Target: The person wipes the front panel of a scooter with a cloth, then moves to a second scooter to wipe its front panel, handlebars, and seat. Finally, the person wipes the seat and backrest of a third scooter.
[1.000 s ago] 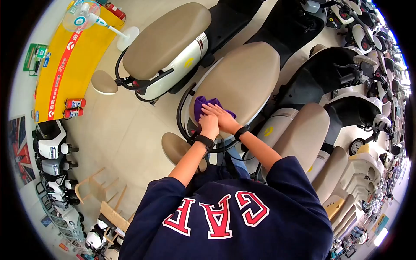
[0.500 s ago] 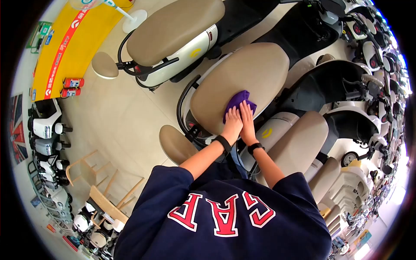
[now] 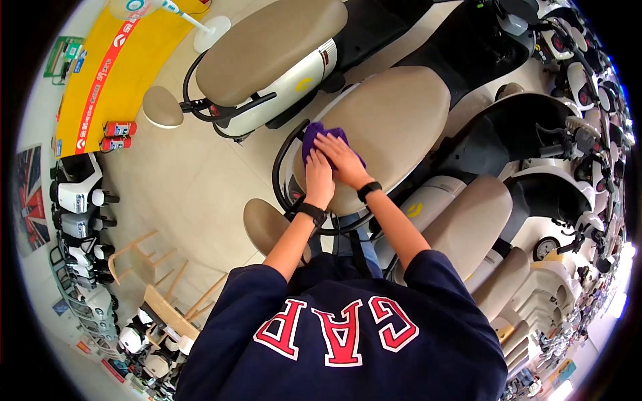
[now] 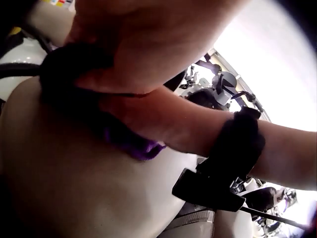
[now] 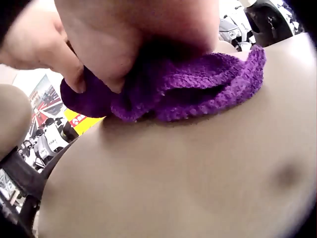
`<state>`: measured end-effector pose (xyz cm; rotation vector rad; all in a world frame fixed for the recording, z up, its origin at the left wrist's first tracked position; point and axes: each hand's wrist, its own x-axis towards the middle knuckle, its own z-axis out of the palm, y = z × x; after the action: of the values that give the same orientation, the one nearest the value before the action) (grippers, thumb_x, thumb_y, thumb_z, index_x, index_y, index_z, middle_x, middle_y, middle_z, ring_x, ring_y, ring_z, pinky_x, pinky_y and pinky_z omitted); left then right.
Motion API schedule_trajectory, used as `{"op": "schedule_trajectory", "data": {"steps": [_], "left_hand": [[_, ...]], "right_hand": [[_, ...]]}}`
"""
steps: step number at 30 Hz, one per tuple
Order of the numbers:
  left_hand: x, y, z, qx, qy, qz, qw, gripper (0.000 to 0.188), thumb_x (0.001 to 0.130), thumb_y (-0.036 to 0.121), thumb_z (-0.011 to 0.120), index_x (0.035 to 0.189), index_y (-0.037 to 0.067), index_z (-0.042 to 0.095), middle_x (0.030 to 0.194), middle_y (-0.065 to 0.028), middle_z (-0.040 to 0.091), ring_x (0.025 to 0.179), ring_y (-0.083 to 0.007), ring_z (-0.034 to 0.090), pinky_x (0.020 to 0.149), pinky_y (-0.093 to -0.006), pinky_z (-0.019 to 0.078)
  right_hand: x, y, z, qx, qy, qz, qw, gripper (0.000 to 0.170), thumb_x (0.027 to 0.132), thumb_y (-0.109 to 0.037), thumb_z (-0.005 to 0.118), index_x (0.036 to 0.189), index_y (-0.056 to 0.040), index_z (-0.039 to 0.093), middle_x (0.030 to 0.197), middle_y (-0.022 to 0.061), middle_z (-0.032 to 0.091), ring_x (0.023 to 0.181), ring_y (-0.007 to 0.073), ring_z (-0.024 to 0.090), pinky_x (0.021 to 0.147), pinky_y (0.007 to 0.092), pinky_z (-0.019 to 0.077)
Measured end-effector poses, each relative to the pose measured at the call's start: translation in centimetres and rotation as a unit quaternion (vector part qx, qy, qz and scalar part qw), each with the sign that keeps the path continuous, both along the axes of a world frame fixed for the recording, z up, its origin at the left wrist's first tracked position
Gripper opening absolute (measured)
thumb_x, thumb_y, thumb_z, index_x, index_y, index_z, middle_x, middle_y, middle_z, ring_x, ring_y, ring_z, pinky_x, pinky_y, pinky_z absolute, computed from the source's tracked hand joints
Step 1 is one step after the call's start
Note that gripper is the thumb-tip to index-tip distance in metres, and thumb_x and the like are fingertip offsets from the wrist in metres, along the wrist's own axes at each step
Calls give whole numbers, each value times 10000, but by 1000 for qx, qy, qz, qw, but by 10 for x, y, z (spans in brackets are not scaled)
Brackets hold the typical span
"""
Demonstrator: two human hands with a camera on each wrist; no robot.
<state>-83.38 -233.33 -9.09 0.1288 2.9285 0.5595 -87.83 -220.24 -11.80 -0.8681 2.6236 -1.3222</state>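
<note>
A purple cloth point(image 3: 313, 136) with a fuzzy weave lies bunched on the tan scooter seat point(image 3: 394, 110), near the seat's rear end. My right hand point(image 3: 344, 162) presses on the cloth with its fingers stretched out. Beside it, my left hand point(image 3: 319, 182) also rests on the cloth, fingers extended. The two hands touch and partly overlap. In the right wrist view, thick folds of the purple cloth point(image 5: 208, 87) stick out from under the hand. The left wrist view is dark, and much of the cloth there is hidden beneath the hands.
A black grab rail point(image 3: 276, 170) curves around the seat's rear, with a tan backrest pad point(image 3: 262, 227) behind it. Another scooter point(image 3: 267, 50) stands at the left, and more scooters are parked close on the right. Wooden chairs point(image 3: 170, 314) stand at lower left.
Both hands and the cloth went from the seat's rear left toward its right side, then came back to the rear left. The cloth stayed under the hands.
</note>
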Motion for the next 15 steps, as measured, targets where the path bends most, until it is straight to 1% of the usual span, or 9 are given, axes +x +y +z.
{"op": "schedule_trajectory", "data": {"steps": [2, 3, 4, 6, 8, 10, 11, 12, 15], "left_hand": [[-7, 1, -1, 114, 11, -3, 993, 675, 844, -97, 500, 1490, -123, 308, 1535, -349, 345, 1402, -523, 358, 1187, -505, 313], [-10, 4, -10, 162, 7, -3, 987, 719, 842, -111, 478, 1532, -78, 277, 1584, -313, 292, 1452, -519, 284, 1220, -505, 259], [-14, 10, -12, 185, 21, -17, 982, 730, 836, -113, 482, 1536, -66, 281, 1592, -304, 286, 1460, -506, 279, 1221, -499, 262], [-21, 21, -14, 196, 33, -76, 977, 741, 832, -110, 490, 1543, -46, 288, 1599, -289, 285, 1469, -488, 276, 1224, -496, 260], [-27, 36, -6, 225, 8, -130, 966, 726, 840, -111, 480, 1541, -28, 311, 1611, -261, 288, 1480, -464, 277, 1227, -500, 256], [-28, 53, -14, 196, -8, -194, 961, 796, 807, -135, 496, 1564, -7, 288, 1627, -242, 272, 1502, -444, 250, 1234, -494, 249], [-23, 63, -18, 186, -18, -211, 960, 733, 850, -106, 464, 1558, -14, 296, 1624, -245, 276, 1499, -442, 258, 1229, -509, 254], [-18, 71, -17, 175, -24, -233, 956, 673, 892, -62, 432, 1551, -34, 295, 1624, -255, 267, 1495, -446, 268, 1224, -504, 264], [10, 88, -17, 79, -23, -282, 956, 630, 929, 17, 467, 1535, -53, 307, 1613, -261, 282, 1482, -429, 306, 1213, -480, 299]], "right_hand": [[-11, 9, 12, 30, -17, -45, 998, 874, 690, 34, 728, 1505, -114, 448, 1601, 95, 393, 1477, 339, 352, 1224, 478, 290], [-15, 16, 15, 34, -19, -61, 997, 899, 675, 48, 732, 1509, -115, 439, 1604, 95, 387, 1480, 338, 346, 1227, 479, 287], [-15, 24, 16, 39, -21, -76, 996, 925, 660, 63, 736, 1514, -117, 431, 1606, 94, 382, 1484, 337, 341, 1229, 481, 285], [-10, 44, 21, 33, -28, -113, 993, 961, 645, 86, 738, 1524, -122, 411, 1610, 96, 373, 1491, 336, 328, 1234, 480, 279], [4, 64, 21, 27, -50, -170, 984, 976, 652, 115, 720, 1539, -123, 388, 1613, 108, 363, 1493, 351, 318, 1235, 476, 277], [25, 83, 16, 20, -49, -215, 975, 999, 640, 141, 703, 1547, -118, 374, 1617, 117, 353, 1496, 362, 308, 1236, 473, 274], [37, 88, 14, 23, -54, -238, 969, 1005, 635, 148, 695, 1550, -112, 369, 1619, 122, 347, 1499, 366, 302, 1237, 470, 269], [48, 93, 14, 27, -57, -260, 963, 1012, 630, 155, 687, 1552, -105, 363, 1621, 127, 341, 1502, 369, 295, 1238, 468, 265], [86, 98, 17, 13, -61, -292, 954, 1008, 638, 176, 640, 1563, -84, 336, 1634, 154, 308, 1512, 391, 262, 1247, 470, 235]]}}
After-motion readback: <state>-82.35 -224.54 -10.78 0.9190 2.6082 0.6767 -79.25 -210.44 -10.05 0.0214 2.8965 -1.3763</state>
